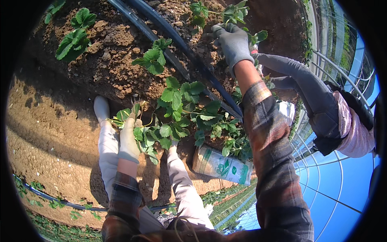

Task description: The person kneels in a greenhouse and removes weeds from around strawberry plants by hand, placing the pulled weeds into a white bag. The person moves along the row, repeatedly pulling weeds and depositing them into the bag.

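My left hand (129, 137), in a pale work glove, is closed round a bunch of strawberry seedlings (122, 116) whose thin roots stick up past the fingers. At the upper right my right hand (231, 40), in a grey glove, reaches to a strawberry plant (234, 12) on the soil bed; its fingertips meet the plant's stem, though the grip itself is partly hidden. A leafy heap of strawberry plants (175, 99) lies between my hands. Other single plants (152, 59) stand in the crumbly soil.
Two black drip pipes (178, 39) run slantwise along the bed (118, 60). A printed sack (223, 166) lies by the heap, near my legs. Another person (305, 90) bends over the bed at the right, with a white bag (285, 112) close by. Greenhouse hoops (341, 181) rise beyond.
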A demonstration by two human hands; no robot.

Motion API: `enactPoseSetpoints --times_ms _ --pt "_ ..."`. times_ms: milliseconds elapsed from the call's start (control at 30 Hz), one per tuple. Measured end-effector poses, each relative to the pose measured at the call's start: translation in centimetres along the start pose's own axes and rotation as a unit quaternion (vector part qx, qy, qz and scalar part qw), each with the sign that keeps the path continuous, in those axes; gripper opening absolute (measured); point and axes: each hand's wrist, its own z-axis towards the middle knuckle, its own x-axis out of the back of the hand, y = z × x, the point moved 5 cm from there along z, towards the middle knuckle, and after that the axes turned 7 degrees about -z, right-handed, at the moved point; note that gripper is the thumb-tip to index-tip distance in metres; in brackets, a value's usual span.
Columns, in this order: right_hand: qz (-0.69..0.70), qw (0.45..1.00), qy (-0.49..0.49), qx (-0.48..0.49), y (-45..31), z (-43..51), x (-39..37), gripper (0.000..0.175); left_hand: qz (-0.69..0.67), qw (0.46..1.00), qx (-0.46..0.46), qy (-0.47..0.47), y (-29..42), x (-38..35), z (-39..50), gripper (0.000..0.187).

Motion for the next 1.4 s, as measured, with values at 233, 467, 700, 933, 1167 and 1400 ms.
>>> enactPoseSetpoints --times_ms 233,467,700,933,1167,1400 --pt "0.099 0.994 0.045 -0.024 2.0 3.3 2.6 0.027 -0.044 0.998 0.039 -0.007 -0.2 0.3 0.1 0.037" --pt "-0.102 0.987 0.120 0.033 1.6 4.7 -0.5 0.021 -0.026 1.000 0.006 0.003 0.8 -0.2 -0.4 0.033" --pt "-0.053 0.959 0.155 0.232 -2.3 -1.4 -2.6 0.023 -0.052 0.999 0.018 0.003 0.5 0.4 -0.2 0.032" --pt "0.325 0.936 0.130 -0.045 -0.4 -3.7 -2.8 0.018 -0.073 0.997 0.031 -0.009 0.4 0.7 -0.1 0.032" --pt "-0.203 0.976 0.074 0.039 -5.2 -2.9 -4.0 0.067 -0.072 0.997 0.027 0.005 0.6 0.6 -0.6 0.028" --pt "-0.060 0.961 0.186 0.195 -6.8 -7.5 -4.5 0.020 -0.179 0.979 0.007 -0.096 0.4 1.0 -0.4 0.027"
